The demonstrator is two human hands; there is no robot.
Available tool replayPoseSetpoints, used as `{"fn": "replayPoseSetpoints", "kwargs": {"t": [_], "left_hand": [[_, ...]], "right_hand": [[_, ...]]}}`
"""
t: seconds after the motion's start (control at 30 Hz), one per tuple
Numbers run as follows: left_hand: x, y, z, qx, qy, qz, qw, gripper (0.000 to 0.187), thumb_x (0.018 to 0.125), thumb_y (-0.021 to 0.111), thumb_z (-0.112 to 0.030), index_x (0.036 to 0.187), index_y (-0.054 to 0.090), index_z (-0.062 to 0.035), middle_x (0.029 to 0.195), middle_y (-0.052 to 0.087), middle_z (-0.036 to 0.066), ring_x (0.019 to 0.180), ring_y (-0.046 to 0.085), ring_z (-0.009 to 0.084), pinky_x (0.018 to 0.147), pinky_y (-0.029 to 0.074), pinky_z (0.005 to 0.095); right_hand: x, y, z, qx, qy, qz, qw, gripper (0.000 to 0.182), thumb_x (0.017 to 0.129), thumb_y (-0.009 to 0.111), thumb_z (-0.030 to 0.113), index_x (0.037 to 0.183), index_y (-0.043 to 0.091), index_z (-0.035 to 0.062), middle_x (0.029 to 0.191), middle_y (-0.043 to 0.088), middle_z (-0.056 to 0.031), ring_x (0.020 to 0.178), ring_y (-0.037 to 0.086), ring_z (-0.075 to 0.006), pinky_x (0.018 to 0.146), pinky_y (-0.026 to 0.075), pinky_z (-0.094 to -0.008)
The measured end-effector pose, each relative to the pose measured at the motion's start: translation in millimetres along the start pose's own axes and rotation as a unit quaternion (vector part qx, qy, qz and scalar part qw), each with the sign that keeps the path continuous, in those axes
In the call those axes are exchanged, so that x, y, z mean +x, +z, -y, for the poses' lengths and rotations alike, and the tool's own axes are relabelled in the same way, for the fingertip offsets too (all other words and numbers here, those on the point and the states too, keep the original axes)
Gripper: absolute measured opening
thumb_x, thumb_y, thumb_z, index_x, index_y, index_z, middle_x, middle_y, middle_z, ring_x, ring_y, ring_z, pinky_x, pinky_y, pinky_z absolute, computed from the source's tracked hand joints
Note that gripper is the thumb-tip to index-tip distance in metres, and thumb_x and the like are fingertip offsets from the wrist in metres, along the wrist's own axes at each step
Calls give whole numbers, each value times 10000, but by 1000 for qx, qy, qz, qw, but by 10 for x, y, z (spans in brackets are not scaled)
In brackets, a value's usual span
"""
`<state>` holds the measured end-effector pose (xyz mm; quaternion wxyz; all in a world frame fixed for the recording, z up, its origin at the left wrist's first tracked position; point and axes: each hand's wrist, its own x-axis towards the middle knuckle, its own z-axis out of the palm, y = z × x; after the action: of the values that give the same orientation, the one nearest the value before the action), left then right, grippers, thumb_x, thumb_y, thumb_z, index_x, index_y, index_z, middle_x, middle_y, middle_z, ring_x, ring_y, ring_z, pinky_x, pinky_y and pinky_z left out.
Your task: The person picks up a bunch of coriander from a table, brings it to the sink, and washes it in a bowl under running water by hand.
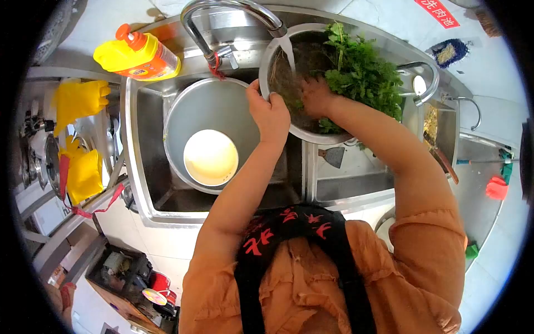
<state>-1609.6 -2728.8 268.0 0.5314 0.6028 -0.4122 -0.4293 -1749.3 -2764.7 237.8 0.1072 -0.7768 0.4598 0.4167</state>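
A metal basin (266, 67) of murky water sits over the sink divider, under a running faucet (272, 23). My left hand (270, 114) grips its near left rim. Inside the basin, my right hand (317, 97) reaches partly into the water; its fingers look spread, with nothing visible in them. Leafy green herbs (361, 75), like cilantro or parsley, fill the right side and spill over the rim. To the left, a large round metal pot (178, 111) stands in the sink bowl, with a white bowl (211, 157) in it.
A yellow detergent jug (139, 55) stands behind the sink (132, 167). Yellow rubber gloves (78, 106) hang at left. A spatula blade (332, 157) lies in the right bowl, near a second faucet (431, 83). A scrubber (449, 53) lies at the back right.
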Motion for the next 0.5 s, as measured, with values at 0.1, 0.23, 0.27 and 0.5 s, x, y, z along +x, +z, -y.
{"fn": "replayPoseSetpoints", "kwargs": {"t": [0.1,0.23,0.27,0.5], "left_hand": [[-6,-19,-10,24,3,18,1000,350,794,418,-5,1139,409,48,1049,517,196,940,543,285,867,414,355],[23,-35,23,2,31,54,998,427,794,414,-1,1214,362,57,1129,485,212,1041,515,300,927,379,352],[50,-33,86,-11,71,69,995,480,796,419,-2,1262,324,63,1191,448,228,1092,488,329,966,353,362],[223,-25,-151,-14,263,27,964,461,858,426,-20,1298,312,56,1207,446,192,1003,536,255,864,447,343]], "right_hand": [[268,244,-73,-44,-53,-2,998,694,755,641,317,1376,383,145,1475,193,-146,1202,419,-352,1010,272,-563],[147,161,-124,238,-44,-136,961,588,768,628,267,1313,457,129,1391,346,-172,1177,456,-331,988,306,-543],[-99,-138,-111,166,-46,-109,979,556,775,621,253,1295,473,125,1360,385,-184,1175,459,-330,990,316,-524],[-379,-103,79,280,-44,-316,906,280,791,575,181,1037,602,51,1184,507,-231,1083,515,-369,885,445,-416]]}}
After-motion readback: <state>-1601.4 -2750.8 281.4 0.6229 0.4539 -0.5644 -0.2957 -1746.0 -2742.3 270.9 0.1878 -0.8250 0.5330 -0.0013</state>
